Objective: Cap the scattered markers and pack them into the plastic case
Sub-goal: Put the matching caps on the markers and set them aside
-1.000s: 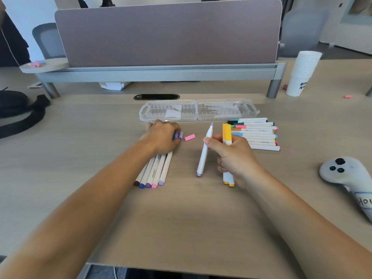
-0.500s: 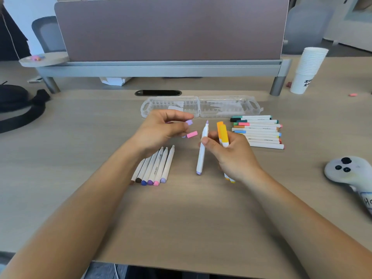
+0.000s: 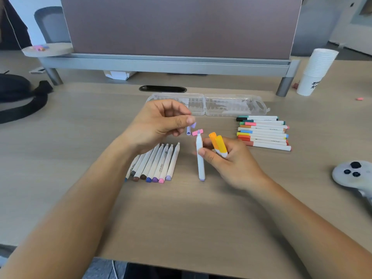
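My left hand [image 3: 161, 121] pinches a small lilac cap [image 3: 190, 128] between thumb and fingertips, just above and left of the tip of an uncapped lilac marker [image 3: 200, 158]. My right hand [image 3: 227, 160] grips that marker upright, together with two capped markers, orange and yellow [image 3: 218, 144]. A loose pink cap [image 3: 196, 133] lies on the desk behind the marker tip. Several uncapped markers [image 3: 159, 164] lie in a row under my left wrist. Several capped markers [image 3: 263, 132] lie stacked at the right. The clear plastic case [image 3: 207, 104] lies open behind my hands.
A grey game controller [image 3: 354, 176] lies at the right edge. A stack of white paper cups [image 3: 316, 71] stands at the back right. A desk divider on metal legs [image 3: 167, 65] spans the back. A black bag strap [image 3: 22, 101] lies at the left.
My left hand lifted the lilac cap off the desk and brought it right, close to the marker tip. My right hand tilted the lilac marker slightly towards it.
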Demonstrator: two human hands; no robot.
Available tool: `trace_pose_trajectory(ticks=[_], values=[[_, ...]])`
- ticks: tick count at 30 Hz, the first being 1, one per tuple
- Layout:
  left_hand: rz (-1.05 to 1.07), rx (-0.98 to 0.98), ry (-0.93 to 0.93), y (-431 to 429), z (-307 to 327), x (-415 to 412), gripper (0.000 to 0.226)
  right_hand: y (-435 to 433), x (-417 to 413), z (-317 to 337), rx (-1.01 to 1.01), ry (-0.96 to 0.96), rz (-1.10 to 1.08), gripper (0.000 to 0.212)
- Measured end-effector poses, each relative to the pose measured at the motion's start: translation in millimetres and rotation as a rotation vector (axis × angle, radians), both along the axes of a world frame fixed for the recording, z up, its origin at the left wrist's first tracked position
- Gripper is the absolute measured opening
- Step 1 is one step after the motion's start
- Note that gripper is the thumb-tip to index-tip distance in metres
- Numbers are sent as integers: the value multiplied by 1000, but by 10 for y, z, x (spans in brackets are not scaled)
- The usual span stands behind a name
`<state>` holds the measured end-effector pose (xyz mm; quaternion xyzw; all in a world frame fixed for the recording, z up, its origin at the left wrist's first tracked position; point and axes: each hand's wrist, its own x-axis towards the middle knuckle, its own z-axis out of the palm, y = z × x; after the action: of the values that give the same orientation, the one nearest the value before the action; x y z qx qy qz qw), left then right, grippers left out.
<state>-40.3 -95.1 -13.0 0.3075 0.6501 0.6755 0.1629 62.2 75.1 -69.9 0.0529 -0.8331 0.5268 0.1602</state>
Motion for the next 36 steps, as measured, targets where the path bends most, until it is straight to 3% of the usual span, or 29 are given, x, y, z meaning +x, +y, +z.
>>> trace_pose_trajectory(ticks=[13, 29, 36], values=[[-51, -135, 26, -52, 16, 20, 31, -12, -3, -20, -10, 34, 10, 5], [-61, -104, 27, -83, 87, 12, 33, 3, -2, -10, 20, 36, 33, 6], [-128, -115, 117, -23, 80, 96, 29, -5, 11, 6, 2, 81, 33, 21]])
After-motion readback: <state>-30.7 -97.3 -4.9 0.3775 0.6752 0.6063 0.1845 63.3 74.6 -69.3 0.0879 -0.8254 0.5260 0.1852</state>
